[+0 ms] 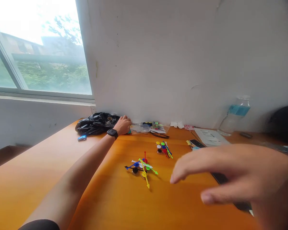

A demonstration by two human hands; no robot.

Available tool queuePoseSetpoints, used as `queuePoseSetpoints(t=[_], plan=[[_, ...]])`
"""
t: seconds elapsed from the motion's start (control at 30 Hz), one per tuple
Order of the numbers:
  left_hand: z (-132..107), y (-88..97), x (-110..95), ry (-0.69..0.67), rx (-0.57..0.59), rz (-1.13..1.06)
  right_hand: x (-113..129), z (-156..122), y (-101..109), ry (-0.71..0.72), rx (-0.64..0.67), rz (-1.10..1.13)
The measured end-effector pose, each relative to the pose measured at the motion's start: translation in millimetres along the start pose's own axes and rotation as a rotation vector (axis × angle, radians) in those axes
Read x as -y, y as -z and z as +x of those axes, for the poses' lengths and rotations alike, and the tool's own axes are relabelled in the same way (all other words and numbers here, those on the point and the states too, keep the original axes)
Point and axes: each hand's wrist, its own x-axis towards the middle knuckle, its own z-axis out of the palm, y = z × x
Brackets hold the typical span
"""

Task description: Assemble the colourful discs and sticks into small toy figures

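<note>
Pale wall (170,64) behind, window (52,68) at left, orange-brown counter (172,207) below. Head view, only one I've got: coloured arrows (147,180) and discs (135,170) sit mid-counter, front group. Arrows cross at different angles, shadows offset from the tips, so probably propped on the discs. Second group (168,150) lies just behind and right: discs bunched, arrows side by side, likely grouped by kind so the colours read easily.

My left hand (123,125) is stretched to the far edge, beside the black bag (93,124); its fingers curl down by a teal thing (129,131). Can't tell if they grip it. Right hand (232,174), blurred, hovers right of the front group: thumb and fingers well apart, nothing between. Clear bags (144,128) line the wall, presumably to leave the middle for the parts.
</note>
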Motion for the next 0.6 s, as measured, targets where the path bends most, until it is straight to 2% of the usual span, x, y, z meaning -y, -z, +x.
queuePoseSetpoints(t=[0.03,0.13,0.2,0.27,0.3,0.37,0.4,0.5,0.6], plan=[[0.0,6.7,1.0,0.008,-0.040,-0.011,-4.5,18.5,10.2,-0.028,0.057,0.044],[1.5,30.4,-1.1,0.040,-0.137,-0.053,-27.3,61.6,27.0,-0.161,0.013,0.123],[2.6,48.2,-9.5,0.059,-0.172,-0.157,-46.2,81.7,28.5,-0.226,-0.108,0.148],[2.5,67.7,-24.1,0.079,-0.180,-0.525,-63.2,98.9,25.5,-0.268,-0.269,0.178],[1.7,78.0,-33.0,0.058,-0.146,-0.699,-70.2,106.9,22.8,-0.276,-0.371,0.196],[-1.5,98.4,-52.0,0.009,-0.017,-0.908,-80.9,121.5,15.8,-0.281,-0.554,0.220],[-3.7,107.9,-60.8,-0.011,0.052,-0.954,-84.8,127.6,11.8,-0.292,-0.569,0.255],[-10.3,128.7,-79.7,-0.040,0.198,-1.008,-92.2,139.0,1.0,-0.255,-0.408,0.442],[-14.5,135.3,-82.6,-0.028,0.265,-0.998,-95.5,141.4,-3.1,-0.161,-0.227,0.614]])
